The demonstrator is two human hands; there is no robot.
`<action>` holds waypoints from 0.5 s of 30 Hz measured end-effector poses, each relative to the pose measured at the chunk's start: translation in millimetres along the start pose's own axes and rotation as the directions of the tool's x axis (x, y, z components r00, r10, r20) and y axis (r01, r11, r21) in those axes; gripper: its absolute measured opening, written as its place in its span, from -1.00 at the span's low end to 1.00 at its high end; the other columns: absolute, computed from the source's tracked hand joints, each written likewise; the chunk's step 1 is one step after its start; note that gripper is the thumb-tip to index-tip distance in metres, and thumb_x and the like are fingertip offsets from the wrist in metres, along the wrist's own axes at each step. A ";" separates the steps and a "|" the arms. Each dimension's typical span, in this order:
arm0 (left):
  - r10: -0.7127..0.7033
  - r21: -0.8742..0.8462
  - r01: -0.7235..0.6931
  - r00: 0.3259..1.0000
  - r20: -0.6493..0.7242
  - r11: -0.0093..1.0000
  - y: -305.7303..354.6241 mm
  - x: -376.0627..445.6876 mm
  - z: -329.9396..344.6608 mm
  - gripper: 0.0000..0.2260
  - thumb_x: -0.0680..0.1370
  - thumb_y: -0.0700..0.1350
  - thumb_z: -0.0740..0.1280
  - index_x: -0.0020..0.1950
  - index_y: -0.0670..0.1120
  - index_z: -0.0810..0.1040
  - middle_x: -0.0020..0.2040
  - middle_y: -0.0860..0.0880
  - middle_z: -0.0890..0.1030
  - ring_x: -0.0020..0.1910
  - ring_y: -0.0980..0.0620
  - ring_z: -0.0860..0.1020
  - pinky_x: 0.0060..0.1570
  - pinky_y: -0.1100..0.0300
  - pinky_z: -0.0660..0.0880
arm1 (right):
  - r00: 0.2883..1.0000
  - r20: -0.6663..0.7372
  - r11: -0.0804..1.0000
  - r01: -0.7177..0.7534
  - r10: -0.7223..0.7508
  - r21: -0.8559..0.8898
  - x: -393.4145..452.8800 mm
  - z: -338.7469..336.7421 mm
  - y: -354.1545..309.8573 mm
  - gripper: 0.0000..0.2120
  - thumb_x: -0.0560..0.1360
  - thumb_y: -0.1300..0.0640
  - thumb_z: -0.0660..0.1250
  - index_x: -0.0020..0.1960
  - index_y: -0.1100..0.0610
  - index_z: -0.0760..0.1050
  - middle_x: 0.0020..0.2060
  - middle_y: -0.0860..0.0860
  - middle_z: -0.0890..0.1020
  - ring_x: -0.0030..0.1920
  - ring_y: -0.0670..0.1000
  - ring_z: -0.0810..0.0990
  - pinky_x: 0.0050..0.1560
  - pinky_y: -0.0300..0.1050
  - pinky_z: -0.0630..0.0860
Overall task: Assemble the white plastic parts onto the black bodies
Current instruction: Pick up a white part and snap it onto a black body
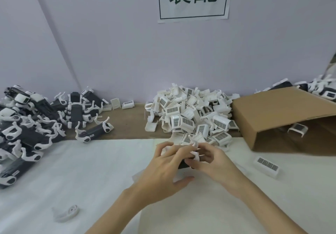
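Far to the left of our left hand lies the pile of black bodies already wearing white clips, and nearer us on that side a single loose white clip sits on the white mat; a careless sweep of the forearm could knock it off or bury it. Our left hand has its fingers spread and lightly bent over the black body we are working on, steadying it more than clamping it, thumb free below. Just to its right, touching the same piece, our right hand pinches a small white part at the body's end. We judge the chief risk to be here: the left hold is loose, so a hard push may let the body twist and the part seat crooked or snap a thin prong. Directly beyond both hands the heap of white parts reaches the mat edge and could slide into the work. Further right, a cardboard box lies tipped open, and one white part lies near our right wrist, easily brushed away.
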State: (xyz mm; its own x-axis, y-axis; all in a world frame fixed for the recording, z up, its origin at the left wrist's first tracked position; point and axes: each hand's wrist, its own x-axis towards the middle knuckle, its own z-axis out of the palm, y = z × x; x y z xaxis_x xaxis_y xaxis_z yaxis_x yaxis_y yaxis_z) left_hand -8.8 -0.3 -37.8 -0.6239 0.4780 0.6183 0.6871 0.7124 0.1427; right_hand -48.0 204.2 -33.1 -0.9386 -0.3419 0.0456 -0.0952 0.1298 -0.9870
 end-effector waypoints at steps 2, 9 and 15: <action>-0.012 0.037 0.013 0.999 -0.034 0.999 -4.3 -3.8 -4.6 -0.45 0.58 0.08 0.44 0.53 -0.01 0.40 0.39 0.19 0.58 0.45 0.19 0.42 0.53 0.10 0.15 | 0.998 -0.064 0.999 0.018 -0.016 0.035 -3.0 1.2 3.0 -0.57 0.41 0.03 0.64 0.24 -0.03 0.62 0.06 -0.07 0.76 0.11 -0.05 0.73 0.21 -0.08 0.60; -0.517 -0.428 0.441 0.853 -0.075 0.789 -2.6 -9.2 -7.8 -0.40 0.53 0.25 0.48 0.50 0.19 0.34 0.44 0.25 0.47 0.49 0.15 0.42 0.42 0.30 0.34 | 0.978 -0.206 0.919 0.072 0.010 0.389 -8.3 -3.7 5.1 -0.32 0.36 -0.17 0.55 0.27 0.31 0.62 0.10 0.20 0.73 0.19 0.11 0.72 0.29 -0.02 0.61; -0.691 -0.779 0.535 0.697 0.189 0.326 13.9 -1.4 -2.5 -0.42 0.54 0.25 0.49 0.48 0.11 0.39 0.12 -0.01 0.73 -0.05 -0.03 0.74 -0.02 0.22 0.61 | 0.996 -0.090 0.834 0.072 -0.028 0.547 -16.8 3.7 -3.8 -0.47 0.53 -0.11 0.40 0.20 0.36 0.64 0.18 0.25 0.70 0.28 0.12 0.67 0.29 -0.11 0.59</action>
State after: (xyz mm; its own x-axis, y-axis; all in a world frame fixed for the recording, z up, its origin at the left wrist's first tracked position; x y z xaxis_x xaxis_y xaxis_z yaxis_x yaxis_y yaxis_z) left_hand 2.6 7.7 -34.7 -0.9806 -0.0619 0.1862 0.1805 0.0878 0.9797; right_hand -30.7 206.1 -30.7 -0.9616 -0.2606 0.0865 0.0339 -0.4253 -0.9044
